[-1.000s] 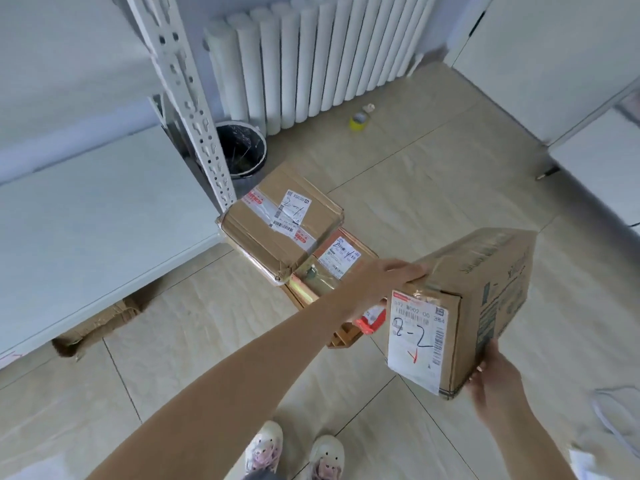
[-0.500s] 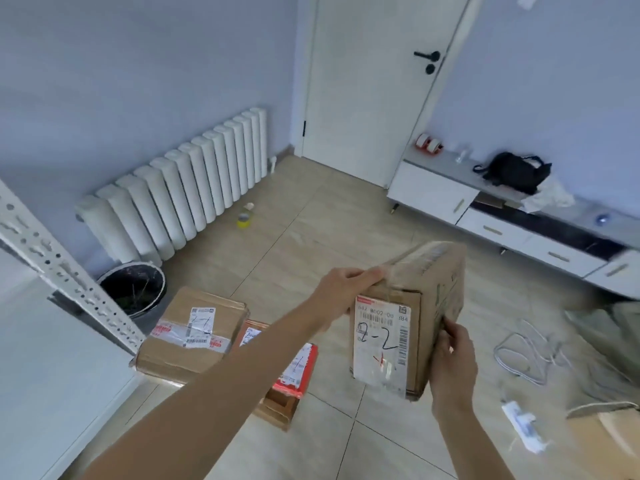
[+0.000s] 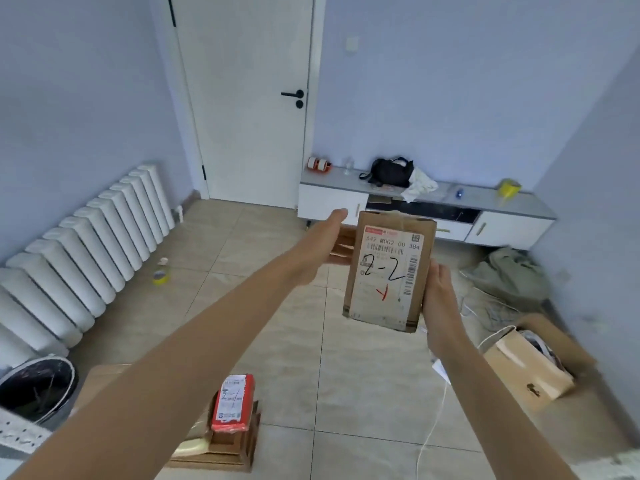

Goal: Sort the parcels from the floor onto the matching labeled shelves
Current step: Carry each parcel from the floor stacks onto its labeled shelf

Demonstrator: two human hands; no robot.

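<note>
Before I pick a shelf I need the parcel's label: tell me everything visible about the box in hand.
The box is plain brown cardboard, taped, held upright above the floor, label face toward the camera. Its white label carries a red header strip, barcodes, handwritten 2-2 and a red mark below. The right hand holds its right edge; the left hand supports its left side from behind.
</note>
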